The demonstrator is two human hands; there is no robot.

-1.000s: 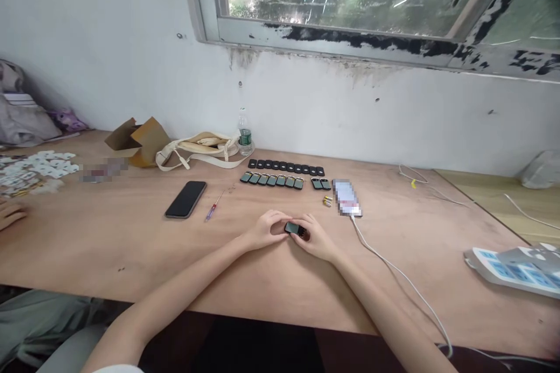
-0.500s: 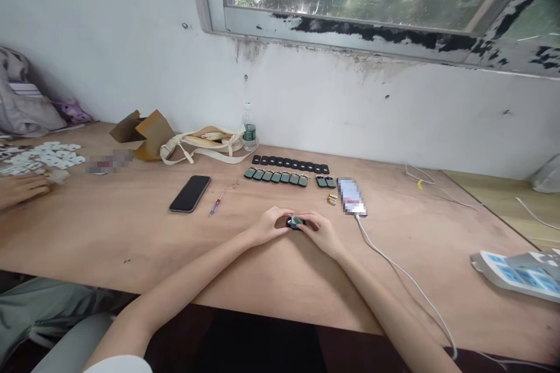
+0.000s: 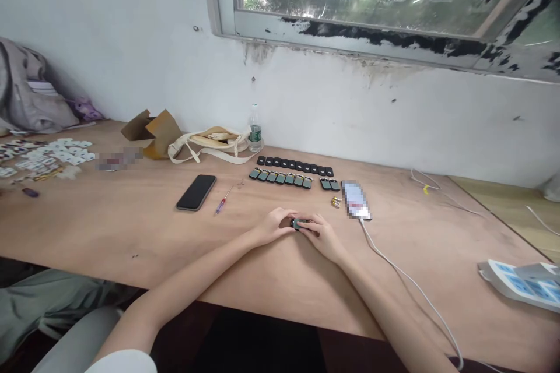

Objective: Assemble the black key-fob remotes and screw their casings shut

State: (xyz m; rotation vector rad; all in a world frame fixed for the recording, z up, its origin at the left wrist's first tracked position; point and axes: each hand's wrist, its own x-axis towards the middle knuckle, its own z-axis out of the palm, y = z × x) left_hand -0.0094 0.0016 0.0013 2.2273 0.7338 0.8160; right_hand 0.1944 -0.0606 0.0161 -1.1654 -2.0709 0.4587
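Note:
Both my hands meet over the plywood table (image 3: 131, 227), holding a small dark device (image 3: 298, 224) between their fingertips. My left hand (image 3: 273, 227) grips its left end and my right hand (image 3: 322, 235) its right end, and my fingers hide most of it. Just beyond my hands lies a row of teal-faced small devices (image 3: 280, 178), with a row of black pieces (image 3: 295, 167) behind it. Two more teal-faced devices (image 3: 329, 185) and a pair of small batteries (image 3: 336, 203) sit to the right. A red-handled small screwdriver (image 3: 221, 201) lies to the left.
A black smartphone (image 3: 196, 192) lies left of the screwdriver. A pixelated phone (image 3: 356, 200) trails a white cable toward me. A power strip (image 3: 520, 284) sits at right. Further back are a water bottle (image 3: 254, 131), canvas bag (image 3: 210, 143), and cardboard (image 3: 153, 134).
The view has swung, shifting the table contents rightward in frame. My fingers now cover more of the device. A co-worker's hand at the left edge has left the frame.

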